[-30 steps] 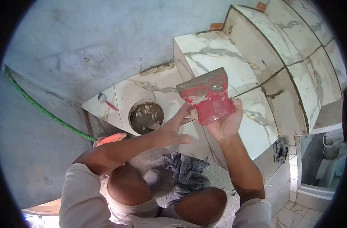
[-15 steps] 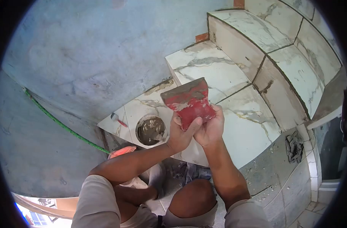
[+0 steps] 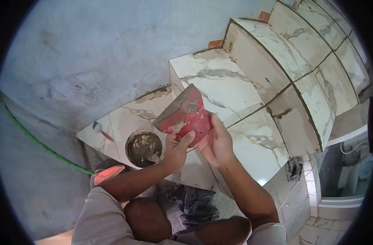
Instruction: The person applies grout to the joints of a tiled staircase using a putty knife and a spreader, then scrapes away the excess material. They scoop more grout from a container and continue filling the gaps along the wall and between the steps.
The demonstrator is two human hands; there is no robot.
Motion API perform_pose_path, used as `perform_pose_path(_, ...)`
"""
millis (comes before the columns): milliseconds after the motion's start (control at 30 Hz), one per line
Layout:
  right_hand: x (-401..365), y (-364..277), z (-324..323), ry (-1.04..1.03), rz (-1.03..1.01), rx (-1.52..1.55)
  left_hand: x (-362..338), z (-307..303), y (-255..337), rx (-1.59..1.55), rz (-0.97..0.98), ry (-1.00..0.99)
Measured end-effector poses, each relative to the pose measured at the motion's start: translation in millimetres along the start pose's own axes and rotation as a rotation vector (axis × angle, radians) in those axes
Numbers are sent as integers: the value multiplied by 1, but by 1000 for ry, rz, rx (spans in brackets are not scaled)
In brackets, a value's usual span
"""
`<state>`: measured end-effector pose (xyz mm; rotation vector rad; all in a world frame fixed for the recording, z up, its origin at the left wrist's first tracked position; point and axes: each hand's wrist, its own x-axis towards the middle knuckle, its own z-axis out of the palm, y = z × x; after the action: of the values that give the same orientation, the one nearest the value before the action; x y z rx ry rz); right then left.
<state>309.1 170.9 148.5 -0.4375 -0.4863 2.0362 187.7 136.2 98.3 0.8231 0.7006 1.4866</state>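
Grasping a smeared red tool (image 3: 186, 118).
Holding it in the fingers of left hand (image 3: 176, 152) and right hand (image 3: 220, 143), near tiled steps (image 3: 252, 143).

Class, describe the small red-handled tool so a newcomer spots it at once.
On the marble-patterned staircase, find the lowest step. At its narrow end, left of the mortar bucket, lies the small red-handled tool. Pale-headed and slim, it differs from the broad red piece held by left hand and right hand.
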Motion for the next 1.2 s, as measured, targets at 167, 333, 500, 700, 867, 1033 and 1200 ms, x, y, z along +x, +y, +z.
perform_pose_path(167, 30, 32, -2, 208, -56, -24, 23, -34, -6, 298, 341, -51)
perform_pose_path(333, 59, 73, -1, 299, 95, 120, 42, -79, -22, 392, 412, 13)
perform_pose_path(500, 70, 92, -6, 491, 140, -479, 61, -107, -26, 321, 265, 211)
perform_pose_path(700, -24, 50, -29, 586, -553, -1810, 143, -145, -59, 1112, 534, 517)
perform_pose_path(867, -108, 26, -45, 1062, -688, -1983, 207, -136, -101, 1082, 385, 529)
perform_pose_path(1033, -173, 12, -85, 1198, -646, -2155, 236, -143, -106, 957, 431, 608)
perform_pose_path(1200, -192, 17, -110, 1185, -542, -2261, 243, -152, -109, 1082, 451, 573)
